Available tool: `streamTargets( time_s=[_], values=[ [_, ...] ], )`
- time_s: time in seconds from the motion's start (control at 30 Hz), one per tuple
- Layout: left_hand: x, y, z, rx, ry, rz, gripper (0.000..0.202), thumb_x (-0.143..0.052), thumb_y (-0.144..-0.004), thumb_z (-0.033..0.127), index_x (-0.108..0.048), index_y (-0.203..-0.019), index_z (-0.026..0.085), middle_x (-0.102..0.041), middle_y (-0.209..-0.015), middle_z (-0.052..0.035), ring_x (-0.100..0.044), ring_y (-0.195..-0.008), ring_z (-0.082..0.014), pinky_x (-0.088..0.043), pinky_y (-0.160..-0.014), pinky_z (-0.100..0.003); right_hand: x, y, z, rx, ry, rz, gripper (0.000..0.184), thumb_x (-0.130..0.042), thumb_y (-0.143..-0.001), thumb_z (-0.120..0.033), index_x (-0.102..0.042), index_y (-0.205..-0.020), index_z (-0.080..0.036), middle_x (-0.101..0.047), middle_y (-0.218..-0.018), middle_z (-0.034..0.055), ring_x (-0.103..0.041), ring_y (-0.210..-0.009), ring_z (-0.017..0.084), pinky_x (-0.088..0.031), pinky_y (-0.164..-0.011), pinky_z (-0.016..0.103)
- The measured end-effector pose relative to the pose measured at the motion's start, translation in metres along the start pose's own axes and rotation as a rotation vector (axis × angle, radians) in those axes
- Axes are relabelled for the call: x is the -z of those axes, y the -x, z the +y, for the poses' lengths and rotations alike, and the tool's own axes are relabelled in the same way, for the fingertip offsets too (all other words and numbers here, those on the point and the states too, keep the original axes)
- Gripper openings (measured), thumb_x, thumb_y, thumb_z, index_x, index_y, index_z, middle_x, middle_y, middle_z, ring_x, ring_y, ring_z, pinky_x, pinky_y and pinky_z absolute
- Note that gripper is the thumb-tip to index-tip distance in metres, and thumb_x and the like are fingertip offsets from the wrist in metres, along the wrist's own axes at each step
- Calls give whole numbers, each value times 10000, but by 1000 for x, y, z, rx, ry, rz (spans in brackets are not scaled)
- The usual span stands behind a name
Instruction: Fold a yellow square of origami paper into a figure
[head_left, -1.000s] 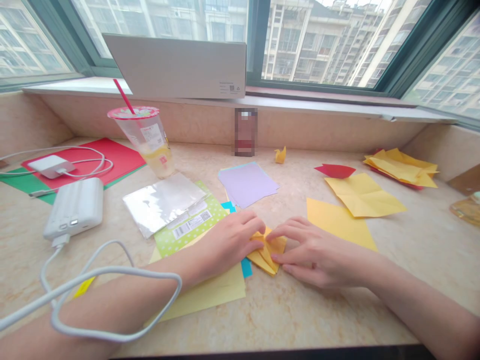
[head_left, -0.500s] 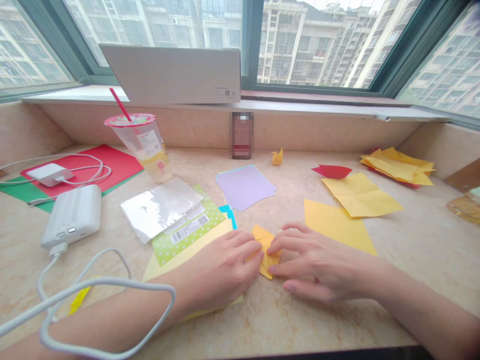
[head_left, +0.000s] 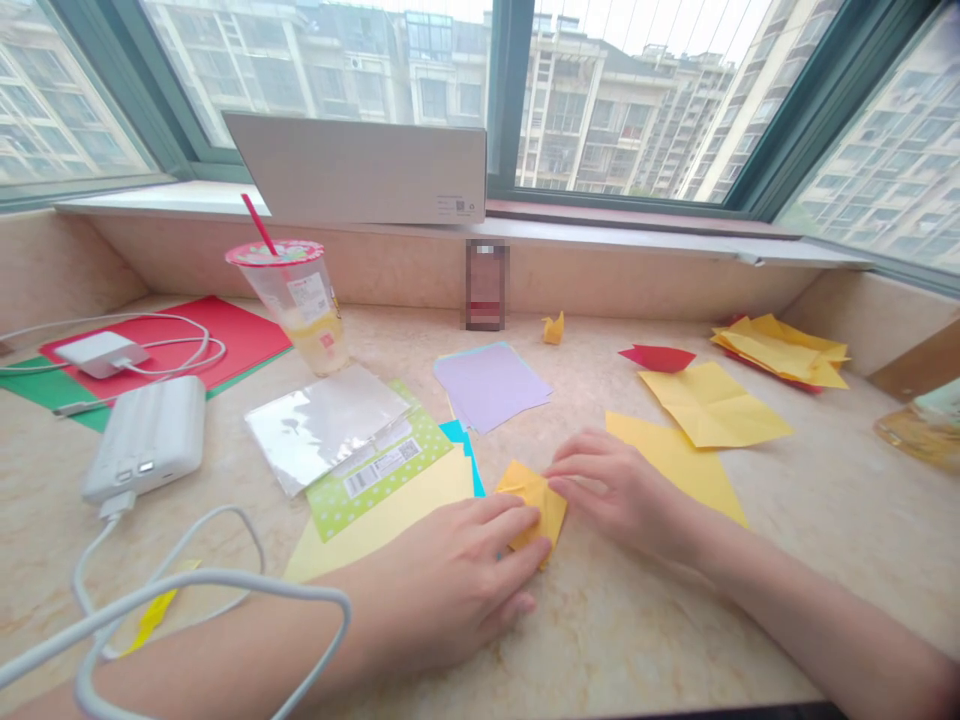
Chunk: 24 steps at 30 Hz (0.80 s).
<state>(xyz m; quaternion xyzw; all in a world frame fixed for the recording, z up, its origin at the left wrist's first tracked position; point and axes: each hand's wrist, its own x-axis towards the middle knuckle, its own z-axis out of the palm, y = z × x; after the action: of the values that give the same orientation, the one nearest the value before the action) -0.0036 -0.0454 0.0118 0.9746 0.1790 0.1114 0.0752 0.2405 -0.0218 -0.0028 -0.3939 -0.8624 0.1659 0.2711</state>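
A small folded orange-yellow origami paper point(head_left: 531, 487) lies on the counter in front of me, with creases and flaps on top. My left hand point(head_left: 469, 570) rests over its lower left part, fingers spread and pressing it down, the thumb apart from it. At the paper's upper right edge, my right hand point(head_left: 611, 485) has thumb and fingertips together on the edge. The fingers of the left hand cover part of the paper. Beyond the right hand lie a flat yellow sheet point(head_left: 675, 465) and a creased yellow sheet point(head_left: 716, 405).
Left of the paper are a green dotted packet point(head_left: 379, 475), a clear sleeve point(head_left: 322, 425), a power bank point(head_left: 146, 440) with a white cable point(head_left: 225, 578) looping above my left forearm, and a drink cup point(head_left: 300, 310). Farther back are purple sheets point(head_left: 491, 385), a small folded bird point(head_left: 553, 328) and a phone point(head_left: 486, 285).
My left fingers have spread out over the folded paper. My right hand has moved slightly up and its fingers have drawn together at the paper's upper right edge. The view has tilted slightly up.
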Motion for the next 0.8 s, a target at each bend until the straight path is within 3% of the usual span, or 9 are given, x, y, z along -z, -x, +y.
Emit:
streamTargets(
  time_s=[0.07,0.17,0.37,0.57,0.8],
  values=[
    [-2,1,-2,-7,27,-21,319,-521,-953,279,-535,-1253,172,-625,-1156,-116,-578,-1123,-259,-481,-972,-367,-8,-5,1,-106,62,28,187,-564,-964,-249,-736,-1032,-220,-679,-993,75,-628,-938,212,-513,-857,380],
    [-4,2,-6,-26,55,-21,298,-530,-949,286,-548,-1225,176,-637,-1148,-105,-573,-1137,-260,-464,-1003,-375,-15,-9,-2,-144,157,-13,191,-624,-922,-261,-722,-1084,-230,-639,-1019,84,-607,-959,238,-509,-879,431],
    [-7,4,-8,-63,47,56,263,-541,-950,301,-561,-1186,188,-662,-1091,-100,-594,-1104,-252,-468,-994,-381,-15,-10,-5,-143,188,-48,150,-629,-921,-250,-732,-1031,-250,-620,-1046,69,-587,-1006,238,-478,-925,444],
    [-8,5,-8,-67,31,45,298,-563,-942,332,-561,-1192,172,-655,-1090,-121,-587,-1107,-270,-476,-981,-397,-18,-10,-3,-147,130,-11,116,-652,-906,-213,-707,-1008,-208,-668,-1062,70,-607,-1028,238,-467,-937,432],
    [-8,3,-7,-53,43,9,338,-558,-940,358,-566,-1205,148,-641,-1105,-122,-573,-1105,-281,-490,-966,-413,-21,-7,-4,-238,58,9,35,-650,-899,-195,-663,-912,-225,-712,-896,10,-643,-868,206,-490,-817,386]
  ],
)
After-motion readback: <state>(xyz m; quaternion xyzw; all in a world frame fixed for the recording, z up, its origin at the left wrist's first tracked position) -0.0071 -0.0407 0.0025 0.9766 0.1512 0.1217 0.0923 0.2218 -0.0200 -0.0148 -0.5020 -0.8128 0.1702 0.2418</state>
